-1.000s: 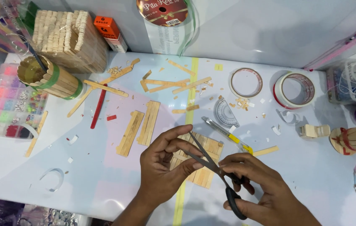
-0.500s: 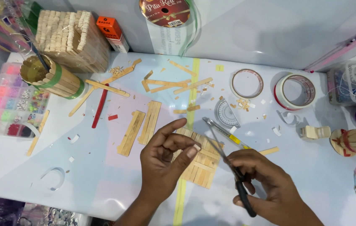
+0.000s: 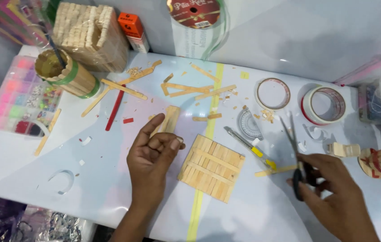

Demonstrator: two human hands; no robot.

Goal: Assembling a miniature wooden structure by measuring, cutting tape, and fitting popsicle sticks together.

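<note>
My left hand [image 3: 152, 150] rests low over the pale blue table [image 3: 109, 188], with the fingers curled in and the thumb tip pressed to them, pinching something tiny and white that I cannot make out. Just to its right lies the flat square panel of wooden craft sticks [image 3: 212, 167], with two sticks laid across it, sitting on the table and partly on the yellow tape line [image 3: 197, 210]. My right hand [image 3: 334, 197] is off to the right side, well apart from the panel. Its fingers are closed around the black handles of the grey metal scissors [image 3: 294, 152], and the blades point up and away from me, looking nearly together. Between my two hands, past the panel, lie a grey and yellow craft knife [image 3: 248, 146] and a clear half-round protractor [image 3: 248, 124]. Farther back sit two rolls of tape [image 3: 324, 105], loose wooden sticks [image 3: 190, 89] and one red stick [image 3: 115, 110]. At the far left stand a round cup made of sticks with a green band [image 3: 71, 76], a bundle of wooden sticks [image 3: 91, 36] and a clear box of bright beads [image 3: 17, 98].
</note>
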